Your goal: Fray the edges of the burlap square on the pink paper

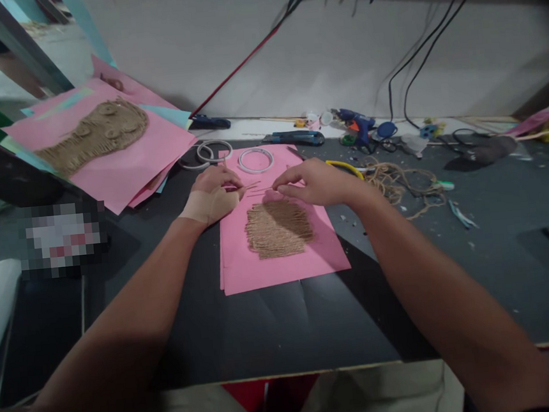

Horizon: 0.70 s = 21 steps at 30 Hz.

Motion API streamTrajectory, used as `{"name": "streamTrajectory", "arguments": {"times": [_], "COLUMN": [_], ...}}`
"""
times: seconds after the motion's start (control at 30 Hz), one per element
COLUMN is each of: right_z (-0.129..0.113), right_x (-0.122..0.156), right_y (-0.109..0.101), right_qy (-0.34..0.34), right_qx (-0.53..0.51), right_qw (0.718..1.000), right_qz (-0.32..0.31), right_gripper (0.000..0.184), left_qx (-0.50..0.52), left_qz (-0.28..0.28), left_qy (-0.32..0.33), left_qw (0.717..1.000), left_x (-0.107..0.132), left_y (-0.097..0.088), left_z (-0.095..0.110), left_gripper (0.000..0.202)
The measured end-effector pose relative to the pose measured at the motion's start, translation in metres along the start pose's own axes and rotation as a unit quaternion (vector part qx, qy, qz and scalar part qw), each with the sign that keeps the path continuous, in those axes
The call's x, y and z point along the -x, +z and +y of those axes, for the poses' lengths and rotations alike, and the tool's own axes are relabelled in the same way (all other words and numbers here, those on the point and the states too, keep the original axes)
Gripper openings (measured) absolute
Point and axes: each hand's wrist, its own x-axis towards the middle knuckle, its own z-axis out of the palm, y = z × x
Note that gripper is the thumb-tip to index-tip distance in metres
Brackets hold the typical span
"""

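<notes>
Craft workshop bench (247,336) with glue gun (361,124), jute twine (397,182), pink paper (330,262)

Pixelated patch (61,241) at left, thin slivers (252,188) too small, perhaps wood

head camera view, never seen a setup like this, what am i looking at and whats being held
There is no machine here: these are a person's own two bare arms, filmed by one camera worn on the head, looking forward and down. The left hand, taped at the wrist, and the right hand both reach thin tan strands; it is too small to tell whether they are gripped. Below lies a pink paper sheet bearing a patch of woven brown twine. Nearby on the dark table are white rings, a blue hot glue gun and loose tan twine.
</notes>
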Motion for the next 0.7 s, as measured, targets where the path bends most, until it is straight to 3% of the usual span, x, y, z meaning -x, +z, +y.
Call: {"name": "streamTrajectory", "arguments": {"times": [0.17, 0.37, 0.7], "right_z": [0.009, 0.004, 0.009], "right_x": [0.005, -0.001, -0.008], "right_y": [-0.009, 0.005, 0.024], "right_qy": [0.015, 0.018, 0.023], "right_qx": [0.028, -0.025, -0.032], "right_qw": [0.999, 0.999, 0.996], "right_qz": [-0.031, 0.013, 0.076], "right_gripper": [0.020, 0.005, 0.010], "left_qx": [-0.027, -0.012, -0.004], "left_qz": [0.018, 0.043, -0.004], "left_qy": [-0.033, 0.005, 0.044], "left_qw": [0.999, 0.999, 0.999], "left_x": [-0.002, 0.000, 0.000], "left_y": [-0.001, 0.000, 0.001], "left_z": [-0.007, 0.000, 0.010], "left_gripper": [0.009, 0.007, 0.008]}}
